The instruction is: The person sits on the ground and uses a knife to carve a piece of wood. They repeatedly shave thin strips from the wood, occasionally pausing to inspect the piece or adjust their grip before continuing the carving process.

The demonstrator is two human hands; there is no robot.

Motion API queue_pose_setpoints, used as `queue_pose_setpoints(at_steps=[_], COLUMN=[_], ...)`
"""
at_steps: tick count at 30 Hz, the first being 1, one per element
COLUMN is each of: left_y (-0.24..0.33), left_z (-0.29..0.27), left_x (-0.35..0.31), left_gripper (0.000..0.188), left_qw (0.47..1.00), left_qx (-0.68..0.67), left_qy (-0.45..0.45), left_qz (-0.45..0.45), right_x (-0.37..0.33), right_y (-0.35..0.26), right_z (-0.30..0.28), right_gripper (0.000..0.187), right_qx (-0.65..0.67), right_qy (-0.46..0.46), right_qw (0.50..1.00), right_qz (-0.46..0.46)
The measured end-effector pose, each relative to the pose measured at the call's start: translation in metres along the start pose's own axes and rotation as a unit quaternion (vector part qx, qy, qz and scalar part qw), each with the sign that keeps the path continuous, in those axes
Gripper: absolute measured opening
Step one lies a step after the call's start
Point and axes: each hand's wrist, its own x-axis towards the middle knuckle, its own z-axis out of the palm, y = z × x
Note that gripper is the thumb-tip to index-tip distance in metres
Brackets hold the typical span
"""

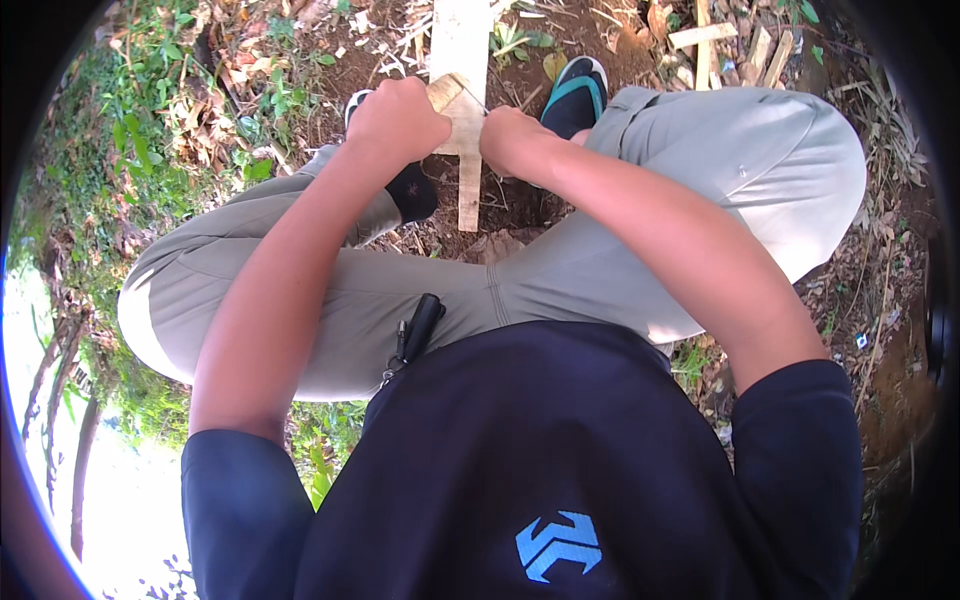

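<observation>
A pale wooden board point(460, 40) stretches away from me between my feet, with a narrow tongue point(468, 200) at its near end. My left hand point(395, 120) is closed round a short light-brown piece of wood point(446, 92), whose end shows above the board. Just to the right, my right hand point(512, 140) is closed on a thin metal tool point(474, 96). Only a slim length of it shows, slanting toward the wood piece; its handle is hidden in my fist, so its kind is unclear. Both fists are at the board's sides.
My bent legs in grey-green trousers point(720, 150) flank the board. A dark sandal with a teal strap point(578, 92) is at right. Several wood offcuts point(750, 60) lie at the far right on soil with dry leaves. Green plants point(140, 140) grow at left. A black key fob point(424, 325) hangs at my waist.
</observation>
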Motion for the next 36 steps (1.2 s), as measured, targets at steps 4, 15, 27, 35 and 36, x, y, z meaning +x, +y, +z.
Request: queue_pose_setpoints(at_steps=[4, 15, 27, 35, 36], left_y=[-0.003, -0.001, 0.006, 0.010, 0.011], left_z=[0.001, -0.001, -0.006, -0.008, -0.008], left_x=[0.003, 0.014, 0.009, 0.006, 0.004], left_gripper=[0.036, 0.039, 0.039, 0.041, 0.041], left_qw=[1.000, 0.999, 0.998, 0.997, 0.997], left_qx=[0.006, 0.032, 0.038, 0.049, 0.050], left_qy=[0.001, 0.011, -0.046, -0.056, -0.054], left_qz=[0.004, 0.009, 0.015, 0.014, 0.016], right_x=[-0.020, -0.052, -0.007, 0.007, -0.001], right_y=[-0.014, -0.015, -0.006, 0.027, 0.027], right_z=[-0.012, -0.021, -0.001, -0.061, -0.069], right_gripper=[0.036, 0.044, 0.037, 0.032, 0.033], right_qx=[0.064, 0.167, 0.128, -0.206, -0.274], right_qy=[-0.013, 0.069, 0.113, 0.201, 0.206], right_qw=[0.996, 0.982, 0.985, 0.953, 0.934], right_qz=[0.060, 0.052, 0.009, -0.089, -0.103])
